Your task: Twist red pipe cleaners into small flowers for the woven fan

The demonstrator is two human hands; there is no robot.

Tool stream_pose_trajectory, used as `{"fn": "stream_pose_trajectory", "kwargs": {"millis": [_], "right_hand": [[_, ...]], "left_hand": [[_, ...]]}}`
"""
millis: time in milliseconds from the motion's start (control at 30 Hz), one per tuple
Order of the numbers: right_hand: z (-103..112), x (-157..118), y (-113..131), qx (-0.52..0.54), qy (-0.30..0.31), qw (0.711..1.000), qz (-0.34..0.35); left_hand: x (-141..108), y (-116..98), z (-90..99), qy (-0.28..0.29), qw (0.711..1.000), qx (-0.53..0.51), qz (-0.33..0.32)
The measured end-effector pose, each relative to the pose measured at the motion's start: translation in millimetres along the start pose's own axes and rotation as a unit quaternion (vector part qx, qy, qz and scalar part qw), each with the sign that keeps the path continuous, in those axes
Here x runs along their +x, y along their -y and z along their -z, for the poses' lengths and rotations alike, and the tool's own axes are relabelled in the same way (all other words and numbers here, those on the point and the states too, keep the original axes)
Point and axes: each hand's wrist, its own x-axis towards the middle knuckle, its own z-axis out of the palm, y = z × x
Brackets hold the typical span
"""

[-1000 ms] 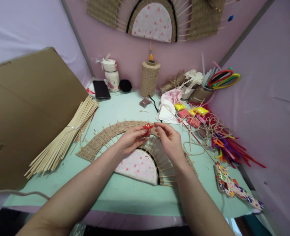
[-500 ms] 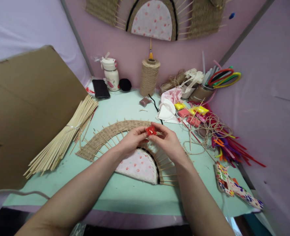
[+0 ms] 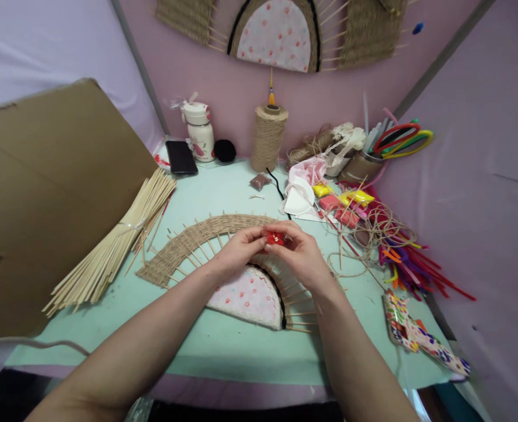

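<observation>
A small red flower with a pale centre is pinched between both hands. My left hand grips its left side with thumb and fingertips. From the other side, the fingers of my right hand close round it, covering part of the petals. Below the hands lies a woven twine fan with thin sticks for ribs. At the fan's base is a half-round panel in white cloth with pink dots, edged in black cord. My wrists and hands hide the fan's middle and part of its right side.
A stick bundle leans by a cardboard sheet at left. At the back stand a bottle and a twine spool. Pipe cleaners and a flower-patterned glue gun lie at right.
The red flower has tilted and shifted slightly right between my fingers, and my right fingers now cover more of it. The view has moved a little.
</observation>
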Motion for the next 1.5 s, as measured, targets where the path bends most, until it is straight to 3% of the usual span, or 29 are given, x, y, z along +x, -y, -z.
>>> {"fn": "stream_pose_trajectory", "kwargs": {"millis": [167, 333, 467, 667, 967, 1067, 1333, 1400, 1500], "right_hand": [[9.8, 0.5, 2.8, 0.103, 0.042, 0.99, -0.082], [16.5, 2.0, 2.0, 0.147, 0.044, 0.979, -0.132], [12.0, 2.3, -0.7, 0.136, 0.039, 0.982, -0.126], [6.3, 0.1, 3.0, 0.106, -0.018, 0.991, -0.083], [13.2, -1.5, 9.8, 0.115, 0.102, 0.985, -0.083], [12.1, -2.3, 10.1, 0.099, 0.108, 0.985, -0.087], [5.8, -6.5, 9.4, -0.001, 0.032, 0.999, 0.011], [6.4, -4.3, 8.6, 0.022, 0.007, 1.0, 0.012], [8.7, 0.5, 5.5, 0.073, -0.062, 0.995, 0.006]], "left_hand": [[-2.0, -10.8, 5.1, -0.004, 0.999, 0.043, 0.027], [-7.1, -22.7, 11.5, 0.093, 0.989, 0.055, 0.103], [-6.9, -21.1, 10.7, 0.102, 0.986, -0.005, 0.135], [-2.5, -13.6, 14.4, 0.097, 0.982, -0.095, 0.134], [-4.5, -12.7, 24.0, 0.197, 0.959, -0.072, 0.191], [-4.4, -12.7, 24.6, 0.208, 0.956, -0.062, 0.199], [-4.8, -13.6, 22.5, 0.18, 0.96, -0.084, 0.196], [-2.9, -11.9, 18.9, 0.126, 0.974, -0.085, 0.167], [2.7, -6.3, 13.9, -0.017, 0.997, -0.054, 0.061]]}}
